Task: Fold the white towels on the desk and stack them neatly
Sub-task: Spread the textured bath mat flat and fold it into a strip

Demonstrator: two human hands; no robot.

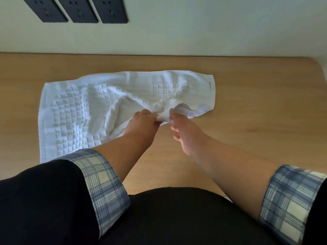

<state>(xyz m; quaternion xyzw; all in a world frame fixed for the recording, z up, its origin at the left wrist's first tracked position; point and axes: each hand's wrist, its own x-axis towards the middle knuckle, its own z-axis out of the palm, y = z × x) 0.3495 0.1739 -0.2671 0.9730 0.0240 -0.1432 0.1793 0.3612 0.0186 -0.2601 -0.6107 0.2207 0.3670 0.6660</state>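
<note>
A white towel [85,106] with a raised square pattern lies spread and rumpled across the wooden desk [247,110]. Its near right corner is bunched and lifted off the wood. My left hand [143,123] grips that bunched edge from the left. Just to the right of it, my right hand [184,129] pinches the same bunch with thumb and forefinger, its other fingers loose. The far right corner of the towel lies flat on the desk. Only one towel shows.
The desk runs to a pale wall [194,32] at the back and has a rounded far right corner [316,64]. Three dark socket plates [83,9] sit on the wall at upper left. Bare wood shows right of the towel.
</note>
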